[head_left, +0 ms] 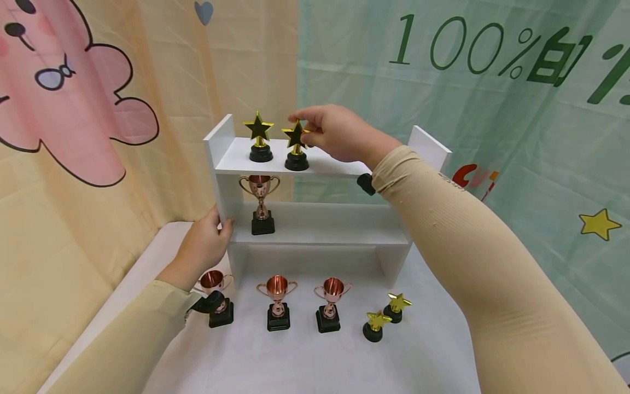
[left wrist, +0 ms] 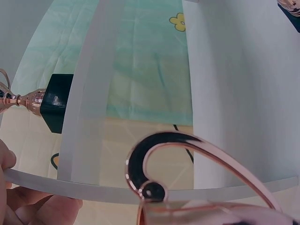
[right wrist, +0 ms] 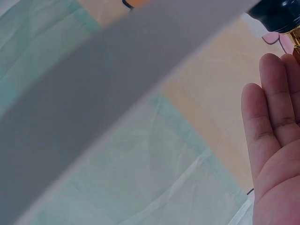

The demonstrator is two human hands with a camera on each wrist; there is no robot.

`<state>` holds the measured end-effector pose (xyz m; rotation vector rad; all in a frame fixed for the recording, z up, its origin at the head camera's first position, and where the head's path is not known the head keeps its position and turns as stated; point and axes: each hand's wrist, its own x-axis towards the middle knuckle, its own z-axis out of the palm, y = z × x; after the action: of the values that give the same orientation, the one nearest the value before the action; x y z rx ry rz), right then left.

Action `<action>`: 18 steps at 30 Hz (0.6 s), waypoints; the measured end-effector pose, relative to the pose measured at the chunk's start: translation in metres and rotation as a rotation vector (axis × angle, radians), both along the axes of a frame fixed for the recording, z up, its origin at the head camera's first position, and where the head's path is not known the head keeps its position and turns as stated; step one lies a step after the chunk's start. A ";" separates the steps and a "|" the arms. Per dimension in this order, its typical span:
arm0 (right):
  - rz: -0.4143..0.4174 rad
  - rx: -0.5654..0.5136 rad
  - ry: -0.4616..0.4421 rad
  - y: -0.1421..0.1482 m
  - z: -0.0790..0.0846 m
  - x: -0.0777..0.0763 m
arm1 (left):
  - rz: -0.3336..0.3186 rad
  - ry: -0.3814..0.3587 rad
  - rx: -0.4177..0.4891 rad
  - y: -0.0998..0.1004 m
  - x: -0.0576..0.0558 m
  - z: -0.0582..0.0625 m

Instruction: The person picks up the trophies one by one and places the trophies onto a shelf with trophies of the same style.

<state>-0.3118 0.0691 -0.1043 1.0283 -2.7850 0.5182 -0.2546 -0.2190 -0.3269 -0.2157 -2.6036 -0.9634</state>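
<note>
On the top board of a white shelf unit [head_left: 320, 224], my right hand [head_left: 339, 134] pinches a gold star trophy [head_left: 296, 158] by its star. Its black round base is at the board's surface; whether it bears weight there I cannot tell. Just left of it stands another star trophy [head_left: 260, 137]. My left hand [head_left: 204, 241] grips the unit's left side panel, thumb and fingers on either side of the panel edge [left wrist: 117, 193] in the left wrist view. A rose-gold cup trophy [head_left: 262, 205] stands on the middle board. In the right wrist view, fingers [right wrist: 274, 98] lie below a black base [right wrist: 279, 14].
Rose-gold two-handled cups [head_left: 278, 298] [head_left: 332, 301] stand on the white tablecloth [head_left: 315, 366] before the unit. Another cup [head_left: 221, 314] sits partly behind my left wrist. Two small star trophies [head_left: 376, 325] [head_left: 396, 307] are at the right. Printed curtains [head_left: 354, 82] hang behind.
</note>
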 end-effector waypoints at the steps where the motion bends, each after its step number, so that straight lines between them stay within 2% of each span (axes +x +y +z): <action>1: 0.001 0.000 0.003 0.000 0.000 0.000 | 0.000 0.000 0.001 0.000 0.000 0.000; 18: 0.012 -0.045 -0.046 0.002 0.000 0.001 | 0.006 0.014 -0.011 0.000 0.000 -0.001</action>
<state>-0.3113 0.0709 -0.1044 1.0374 -2.7945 0.6110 -0.2549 -0.2192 -0.3276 -0.2163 -2.5955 -0.9428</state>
